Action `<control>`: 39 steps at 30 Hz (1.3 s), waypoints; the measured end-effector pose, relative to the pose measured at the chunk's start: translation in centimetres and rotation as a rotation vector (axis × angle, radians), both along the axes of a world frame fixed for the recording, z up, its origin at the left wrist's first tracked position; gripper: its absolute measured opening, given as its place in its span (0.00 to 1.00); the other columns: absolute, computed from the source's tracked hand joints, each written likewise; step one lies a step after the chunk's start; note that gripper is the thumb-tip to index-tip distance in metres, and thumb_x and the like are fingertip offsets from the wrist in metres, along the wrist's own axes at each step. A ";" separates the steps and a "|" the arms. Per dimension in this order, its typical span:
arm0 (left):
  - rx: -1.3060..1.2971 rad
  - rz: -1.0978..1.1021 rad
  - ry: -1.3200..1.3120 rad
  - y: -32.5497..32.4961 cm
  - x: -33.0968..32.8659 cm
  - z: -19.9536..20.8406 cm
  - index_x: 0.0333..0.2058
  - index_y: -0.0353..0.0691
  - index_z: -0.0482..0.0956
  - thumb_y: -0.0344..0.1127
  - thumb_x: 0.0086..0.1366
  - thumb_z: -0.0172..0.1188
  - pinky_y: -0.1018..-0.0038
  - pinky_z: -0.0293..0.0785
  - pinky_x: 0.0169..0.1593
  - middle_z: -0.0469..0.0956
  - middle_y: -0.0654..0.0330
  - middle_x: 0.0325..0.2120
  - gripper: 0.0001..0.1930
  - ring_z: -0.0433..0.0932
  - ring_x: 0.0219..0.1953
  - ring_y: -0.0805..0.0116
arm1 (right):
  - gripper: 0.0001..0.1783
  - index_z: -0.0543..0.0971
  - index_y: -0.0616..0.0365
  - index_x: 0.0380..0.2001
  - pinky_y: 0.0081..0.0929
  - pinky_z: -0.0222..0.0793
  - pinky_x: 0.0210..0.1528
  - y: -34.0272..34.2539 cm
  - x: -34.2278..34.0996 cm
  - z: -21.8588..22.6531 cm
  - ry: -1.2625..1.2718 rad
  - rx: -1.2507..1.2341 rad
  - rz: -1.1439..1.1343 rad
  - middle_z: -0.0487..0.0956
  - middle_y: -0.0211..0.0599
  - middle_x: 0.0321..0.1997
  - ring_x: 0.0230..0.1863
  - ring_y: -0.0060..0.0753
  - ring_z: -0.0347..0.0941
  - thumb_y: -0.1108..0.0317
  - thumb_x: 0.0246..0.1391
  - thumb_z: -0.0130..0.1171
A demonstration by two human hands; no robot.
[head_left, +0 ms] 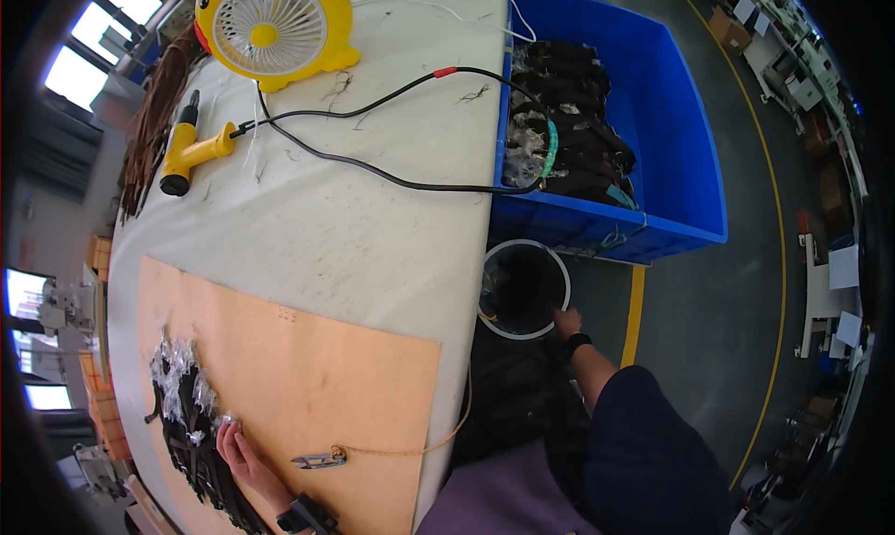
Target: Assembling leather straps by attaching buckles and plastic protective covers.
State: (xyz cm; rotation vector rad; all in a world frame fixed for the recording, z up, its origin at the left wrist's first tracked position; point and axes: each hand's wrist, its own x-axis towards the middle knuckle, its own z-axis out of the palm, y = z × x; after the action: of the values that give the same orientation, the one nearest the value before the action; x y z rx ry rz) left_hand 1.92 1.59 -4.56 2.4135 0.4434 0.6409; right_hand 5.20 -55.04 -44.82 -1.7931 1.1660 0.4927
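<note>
My left hand (244, 462) lies against the right side of a bundle of dark brown straps (191, 432), its fingers stretched out. Crumpled clear plastic (177, 372) covers the far end of that bundle, and a bit of plastic shows by my fingertips. My right hand (567, 323) reaches down at the rim of a round bin (563, 272) with a dark inside, beside the table. Its fingers are too small and partly hidden to read. A pair of thread snips (319, 460), tied to a cord (410, 454), rests on the tan board (317, 377) right of my left hand.
A yellow heat gun (189, 148) with a black cable (373, 169) lies farther up the cloth-covered table (392, 246). A yellow fan (340, 32) stands at the far end. Beyond the bin, a blue crate (671, 134) holds dark bundles. Brown strips (163, 97) hang at the left edge.
</note>
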 end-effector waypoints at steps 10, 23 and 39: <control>0.021 0.027 0.014 0.4 0.1 -0.1 0.47 0.30 0.77 0.32 0.76 0.49 0.70 0.64 0.65 0.70 0.57 0.55 0.12 0.70 0.58 0.66 | 0.34 0.70 0.75 0.52 0.40 0.74 0.49 0.2 -2.0 -4.2 -0.047 0.315 -0.075 0.80 0.52 0.49 0.50 0.47 0.78 0.59 0.48 0.67; -0.062 0.039 0.034 -1.1 0.9 -0.2 0.46 0.31 0.77 0.31 0.75 0.50 0.70 0.63 0.65 0.70 0.58 0.55 0.10 0.70 0.58 0.66 | 0.20 0.75 0.68 0.49 0.37 0.80 0.34 -0.2 -1.8 -2.1 -0.177 0.276 -0.247 0.84 0.49 0.37 0.38 0.43 0.84 0.66 0.56 0.56; -0.049 0.037 0.047 -1.3 1.3 -0.1 0.42 0.31 0.78 0.33 0.75 0.51 0.69 0.64 0.63 0.71 0.56 0.53 0.11 0.71 0.56 0.65 | 0.21 0.73 0.68 0.49 0.34 0.83 0.27 -0.7 -2.3 2.6 -0.210 0.129 -0.130 0.83 0.51 0.40 0.31 0.43 0.85 0.65 0.57 0.60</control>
State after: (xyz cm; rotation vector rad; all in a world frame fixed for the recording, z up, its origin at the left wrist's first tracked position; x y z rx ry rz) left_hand 3.23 0.31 -4.68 2.3832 0.5181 0.5834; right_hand 2.88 -55.77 -42.19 -1.6049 1.0721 0.2886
